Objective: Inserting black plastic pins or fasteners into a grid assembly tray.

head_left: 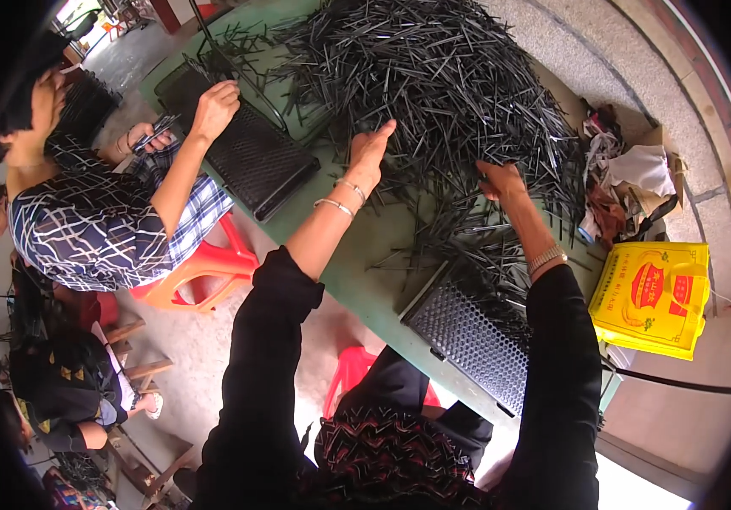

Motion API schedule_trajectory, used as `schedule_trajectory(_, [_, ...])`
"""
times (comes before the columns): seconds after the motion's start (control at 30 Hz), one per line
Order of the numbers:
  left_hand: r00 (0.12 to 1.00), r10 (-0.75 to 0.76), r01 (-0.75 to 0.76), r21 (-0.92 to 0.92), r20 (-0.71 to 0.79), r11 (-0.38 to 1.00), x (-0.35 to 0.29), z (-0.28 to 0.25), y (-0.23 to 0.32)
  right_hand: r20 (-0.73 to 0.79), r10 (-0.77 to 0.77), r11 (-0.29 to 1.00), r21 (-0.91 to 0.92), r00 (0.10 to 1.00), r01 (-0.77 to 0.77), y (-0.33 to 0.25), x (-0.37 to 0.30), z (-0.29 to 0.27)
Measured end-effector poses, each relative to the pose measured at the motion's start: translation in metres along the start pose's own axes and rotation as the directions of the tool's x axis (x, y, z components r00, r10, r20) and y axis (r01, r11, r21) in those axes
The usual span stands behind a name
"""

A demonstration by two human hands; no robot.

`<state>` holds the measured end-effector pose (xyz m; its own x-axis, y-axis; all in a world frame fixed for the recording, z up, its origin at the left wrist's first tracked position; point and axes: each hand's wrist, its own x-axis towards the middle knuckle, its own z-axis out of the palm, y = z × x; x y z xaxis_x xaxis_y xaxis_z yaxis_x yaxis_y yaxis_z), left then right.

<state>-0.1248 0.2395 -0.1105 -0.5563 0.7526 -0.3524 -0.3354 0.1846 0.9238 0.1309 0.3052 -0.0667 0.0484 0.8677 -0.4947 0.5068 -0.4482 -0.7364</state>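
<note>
A large heap of thin black sticks [433, 68] covers the far part of the green table [357, 272]. My left hand [370, 153] is at the near left edge of the heap, fingers stretched out and nothing seen in them. Farther right, my right hand [501, 180] reaches against the heap with thumb and fingers apart; its fingertips are partly lost among the sticks. Between my forearms, near the table's front edge, lies a black tray with a honeycomb of holes [467, 340]. Loose sticks spill over its far side, and my right sleeve hides part of it.
To my left a co-worker's hand [217, 106] is above another black holed tray [255, 157]; their other hand holds several sticks [157, 132]. A yellow bag [650, 297] and a box of scraps [642, 170] stand at right. Red stools [204, 272] are beside the table.
</note>
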Motion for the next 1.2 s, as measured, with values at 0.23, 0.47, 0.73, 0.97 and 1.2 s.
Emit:
schedule_trajectory(0.23, [0.994,-0.110,0.110,0.021,0.017,0.994,0.012,0.027,-0.007,-0.005,0.070,0.907,0.417,0.998,-0.062,-0.003,0.010,0.040])
schedule_trajectory(0.47, [0.987,-0.138,0.151,0.188,-0.078,0.971,0.010,0.055,-0.006,0.066,0.001,0.927,0.373,0.998,-0.026,-0.013,0.016,0.055])
schedule_trajectory(0.73, [0.996,-0.076,0.063,0.219,0.052,0.974,-0.002,0.062,-0.014,0.019,-0.050,0.981,0.191,0.999,0.046,-0.023,-0.005,0.049])
schedule_trajectory(0.97, [0.955,-0.141,0.097,0.175,0.260,0.980,-0.076,0.076,-0.033,0.496,0.035,0.984,-0.170,0.867,0.058,-0.014,-0.016,-0.038])
schedule_trajectory(1.2, [0.735,-0.324,0.244,0.213,0.596,0.946,-0.095,0.058,-0.025,0.452,0.072,0.962,-0.267,0.889,0.058,0.004,-0.039,-0.056])
